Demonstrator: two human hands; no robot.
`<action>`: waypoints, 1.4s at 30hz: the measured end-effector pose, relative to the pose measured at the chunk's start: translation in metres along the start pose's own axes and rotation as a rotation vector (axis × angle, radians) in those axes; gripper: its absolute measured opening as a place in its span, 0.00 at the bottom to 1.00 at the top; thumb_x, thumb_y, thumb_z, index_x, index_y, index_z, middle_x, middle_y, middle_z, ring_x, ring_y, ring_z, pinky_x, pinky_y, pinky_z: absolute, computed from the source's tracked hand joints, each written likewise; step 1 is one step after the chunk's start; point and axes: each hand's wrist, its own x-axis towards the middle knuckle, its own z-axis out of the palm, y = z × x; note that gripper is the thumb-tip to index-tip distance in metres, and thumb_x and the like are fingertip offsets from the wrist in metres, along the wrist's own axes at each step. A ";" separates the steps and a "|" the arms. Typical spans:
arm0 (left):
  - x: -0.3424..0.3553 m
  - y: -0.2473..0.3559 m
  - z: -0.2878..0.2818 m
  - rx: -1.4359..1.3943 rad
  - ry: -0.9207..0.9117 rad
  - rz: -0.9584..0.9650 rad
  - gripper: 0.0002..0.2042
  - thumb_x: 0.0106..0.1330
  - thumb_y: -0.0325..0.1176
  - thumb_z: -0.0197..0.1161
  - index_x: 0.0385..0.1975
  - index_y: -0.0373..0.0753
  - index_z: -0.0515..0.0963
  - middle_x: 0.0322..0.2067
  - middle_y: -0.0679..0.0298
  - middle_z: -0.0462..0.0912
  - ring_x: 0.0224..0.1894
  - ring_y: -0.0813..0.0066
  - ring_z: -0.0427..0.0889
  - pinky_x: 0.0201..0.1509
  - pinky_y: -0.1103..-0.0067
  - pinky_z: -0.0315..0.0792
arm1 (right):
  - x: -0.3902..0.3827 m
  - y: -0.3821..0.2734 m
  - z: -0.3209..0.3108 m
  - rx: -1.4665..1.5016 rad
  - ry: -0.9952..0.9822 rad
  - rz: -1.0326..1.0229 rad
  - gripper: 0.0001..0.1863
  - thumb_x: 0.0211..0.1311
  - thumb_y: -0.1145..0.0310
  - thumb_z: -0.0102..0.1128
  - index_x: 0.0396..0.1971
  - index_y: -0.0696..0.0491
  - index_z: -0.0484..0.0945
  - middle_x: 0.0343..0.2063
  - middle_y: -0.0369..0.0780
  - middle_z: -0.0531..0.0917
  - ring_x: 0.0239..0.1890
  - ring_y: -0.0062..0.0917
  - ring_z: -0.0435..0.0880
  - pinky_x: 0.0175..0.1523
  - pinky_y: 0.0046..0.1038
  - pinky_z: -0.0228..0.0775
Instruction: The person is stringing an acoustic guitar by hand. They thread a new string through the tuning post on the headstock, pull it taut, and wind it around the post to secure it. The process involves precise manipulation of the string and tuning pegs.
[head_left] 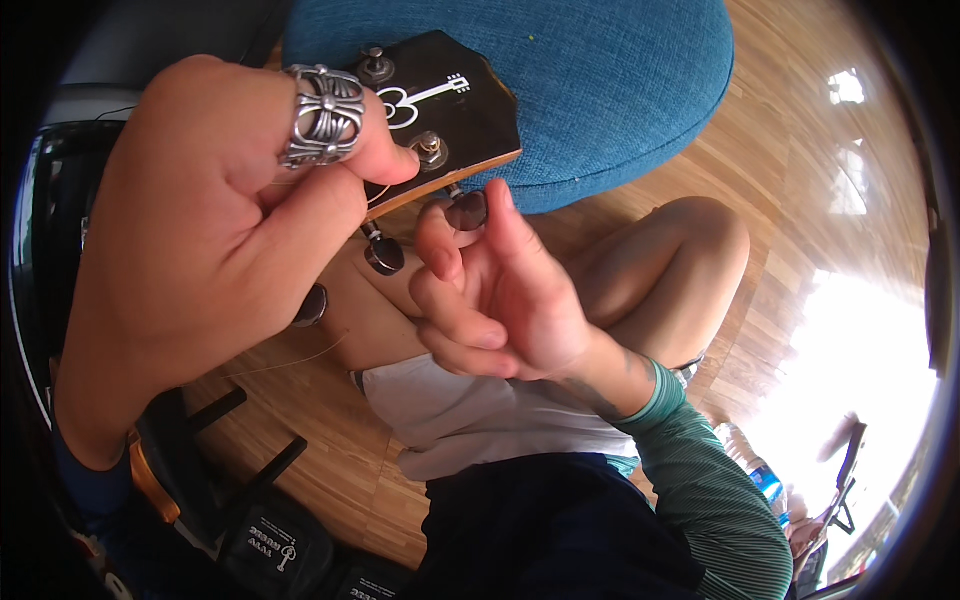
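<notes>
Left hand (200, 250), ringed, closed in a pinch on a thin string (300, 357) beside the tuning post (431, 150) of a dark ukulele headstock (440, 115). Right hand (500, 300) partly curled, thumb and index fingertip closed on a dark tuning peg (467, 210) at the headstock's lower edge. Two further pegs (384, 255) just below the left hand. Headstock held above bare knees (670, 260), in front of a blue cushion (600, 80). Wood floor (790, 200) beneath.
</notes>
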 end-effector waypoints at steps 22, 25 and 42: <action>0.000 -0.006 0.002 0.075 -0.007 0.057 0.10 0.60 0.12 0.53 0.31 0.30 0.82 0.16 0.66 0.76 0.17 0.88 0.69 0.20 0.85 0.55 | 0.007 -0.004 -0.008 -1.693 0.407 -0.712 0.26 0.73 0.51 0.49 0.20 0.57 0.74 0.08 0.40 0.72 0.08 0.30 0.70 0.15 0.28 0.61; 0.002 -0.003 0.004 0.017 0.004 0.029 0.10 0.60 0.12 0.53 0.31 0.30 0.82 0.15 0.66 0.75 0.16 0.89 0.67 0.20 0.85 0.54 | -0.001 -0.016 -0.005 -1.852 0.380 -0.673 0.26 0.71 0.53 0.52 0.18 0.57 0.73 0.08 0.42 0.71 0.09 0.33 0.69 0.16 0.29 0.62; 0.002 0.003 0.004 0.014 0.000 0.004 0.11 0.60 0.11 0.53 0.31 0.30 0.82 0.15 0.67 0.74 0.16 0.90 0.66 0.20 0.85 0.54 | 0.002 -0.010 -0.003 -1.784 0.400 -0.647 0.23 0.73 0.54 0.51 0.23 0.57 0.73 0.10 0.43 0.72 0.08 0.31 0.65 0.17 0.31 0.64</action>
